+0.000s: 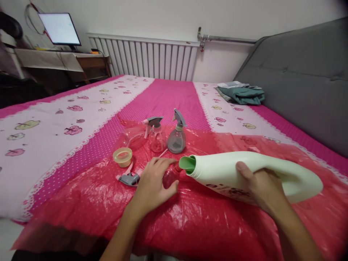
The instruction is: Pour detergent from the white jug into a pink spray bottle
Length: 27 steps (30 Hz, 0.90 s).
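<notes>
My right hand grips a large pale green detergent jug by its handle, with the jug lying almost level in the air. Its green pouring spout points left and meets, or nearly meets, the mouth of a small see-through bottle. Fingers and thumb of my left hand curl round that bottle, which looks red against the sheet. Whether liquid is flowing, I cannot tell. Just left of my left hand lies a loose grey and pink spray head.
Two spray bottles, one clear and one greyish, stand beyond my hands. A yellowish cup sits left. Red plastic sheeting covers part of the bed. Folded clothes lie near the grey headboard.
</notes>
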{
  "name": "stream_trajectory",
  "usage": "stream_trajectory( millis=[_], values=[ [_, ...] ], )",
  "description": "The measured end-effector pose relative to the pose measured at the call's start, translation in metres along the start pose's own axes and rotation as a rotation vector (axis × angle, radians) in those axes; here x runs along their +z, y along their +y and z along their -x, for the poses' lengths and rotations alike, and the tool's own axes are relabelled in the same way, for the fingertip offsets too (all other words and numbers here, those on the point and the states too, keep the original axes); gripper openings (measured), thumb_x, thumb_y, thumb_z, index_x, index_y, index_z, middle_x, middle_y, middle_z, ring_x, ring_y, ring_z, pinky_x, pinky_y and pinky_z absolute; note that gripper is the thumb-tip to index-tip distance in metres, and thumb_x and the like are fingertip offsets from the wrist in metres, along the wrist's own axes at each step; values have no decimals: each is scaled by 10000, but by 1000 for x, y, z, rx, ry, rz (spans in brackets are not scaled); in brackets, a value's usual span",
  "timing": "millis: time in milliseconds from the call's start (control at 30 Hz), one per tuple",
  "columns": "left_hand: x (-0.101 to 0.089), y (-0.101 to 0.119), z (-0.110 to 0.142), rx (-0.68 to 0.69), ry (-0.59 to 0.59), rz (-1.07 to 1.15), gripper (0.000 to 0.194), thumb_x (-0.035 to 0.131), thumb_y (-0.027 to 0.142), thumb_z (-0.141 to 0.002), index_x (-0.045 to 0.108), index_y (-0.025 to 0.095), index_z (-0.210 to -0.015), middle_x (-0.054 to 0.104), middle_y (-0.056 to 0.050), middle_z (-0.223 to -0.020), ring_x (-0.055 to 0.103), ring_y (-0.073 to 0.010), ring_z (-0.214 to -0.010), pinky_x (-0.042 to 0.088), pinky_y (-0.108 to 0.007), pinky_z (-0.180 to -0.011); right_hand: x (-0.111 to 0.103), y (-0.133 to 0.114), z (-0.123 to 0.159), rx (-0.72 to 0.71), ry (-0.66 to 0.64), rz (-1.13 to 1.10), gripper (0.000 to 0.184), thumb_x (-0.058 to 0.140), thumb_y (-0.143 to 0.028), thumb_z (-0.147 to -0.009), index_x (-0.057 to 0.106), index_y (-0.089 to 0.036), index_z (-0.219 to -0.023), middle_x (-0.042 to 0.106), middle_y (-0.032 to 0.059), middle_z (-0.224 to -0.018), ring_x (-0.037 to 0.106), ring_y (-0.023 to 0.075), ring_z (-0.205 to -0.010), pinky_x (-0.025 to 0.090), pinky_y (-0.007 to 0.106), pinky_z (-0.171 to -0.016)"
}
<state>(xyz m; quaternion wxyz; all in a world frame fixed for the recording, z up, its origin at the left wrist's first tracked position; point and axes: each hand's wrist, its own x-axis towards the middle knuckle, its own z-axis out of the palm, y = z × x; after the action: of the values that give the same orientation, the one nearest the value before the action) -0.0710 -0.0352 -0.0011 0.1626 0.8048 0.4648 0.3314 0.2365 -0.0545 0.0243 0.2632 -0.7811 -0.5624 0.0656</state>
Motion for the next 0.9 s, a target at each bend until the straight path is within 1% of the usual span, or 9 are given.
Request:
stream_trajectory(
  millis=[67,133,200,267,367,500,733,833,900],
  values=[
    [0,-2,1,4,10,24,456,676,238,-886,642,218,-1340,754,-113,-1318,691,-352,-1241,558,-562,-1080,-3,-7,0,59,-14,-35,831,235,-797,-871,739,-146,-983,740,269,-1092,680,469,-1195,531,591,-1076],
    [2,-5,2,-4,16,41,459,715,275,-902,629,237,-1351,755,-110,-1339,717,-352,-1248,571,-554,-1076,-3,-12,0,86,5,-43,839,212,-811,-856,720,-147,-938,728,290,-1051,676,483,-1196,524,599,-1077],
    [4,-8,3,-12,19,48,478,771,321,-899,625,250,-1350,761,-110,-1352,732,-358,-1249,580,-555,-1070,-2,-14,0,96,41,-26,842,196,-816,-848,707,-151,-923,721,297,-1030,672,493,-1190,519,613,-1075],
    [6,-10,4,-15,29,46,487,795,337,-895,626,252,-1344,765,-113,-1354,736,-363,-1251,585,-560,-1061,1,-13,1,104,58,-6,861,178,-820,-838,703,-143,-933,718,306,-1054,660,507,-1203,503,633,-1091],
    [9,-11,5,-18,51,37,467,770,314,-901,625,247,-1340,764,-116,-1349,733,-364,-1249,586,-575,-1049,4,-11,1,106,62,5,888,157,-835,-823,698,-139,-931,717,317,-1080,643,528,-1215,481,661,-1110],
    [9,-11,5,-34,61,34,448,758,307,-897,635,250,-1324,770,-105,-1318,734,-360,-1237,581,-577,-1058,5,-9,-1,89,72,-7,850,175,-845,-825,685,-169,-892,716,305,-1030,656,516,-1169,499,668,-1077],
    [8,-9,2,-41,50,36,436,743,299,-885,640,254,-1306,773,-106,-1291,740,-365,-1211,586,-571,-1033,2,-13,0,125,44,-24,910,174,-876,-782,692,-143,-934,710,330,-1095,631,535,-1253,460,657,-1144],
    [9,-8,2,-48,44,24,427,740,300,-890,637,250,-1302,769,-114,-1311,735,-366,-1216,586,-572,-1028,2,-12,-1,115,52,-31,934,183,-902,-770,693,-135,-928,707,347,-1088,629,558,-1242,457,683,-1133],
    [10,-7,2,-47,41,18,435,741,305,-895,631,247,-1312,762,-121,-1328,730,-368,-1229,585,-575,-1030,3,-10,-1,102,65,-33,928,191,-903,-786,696,-138,-926,710,342,-1070,637,556,-1224,463,688,-1122]
  ],
)
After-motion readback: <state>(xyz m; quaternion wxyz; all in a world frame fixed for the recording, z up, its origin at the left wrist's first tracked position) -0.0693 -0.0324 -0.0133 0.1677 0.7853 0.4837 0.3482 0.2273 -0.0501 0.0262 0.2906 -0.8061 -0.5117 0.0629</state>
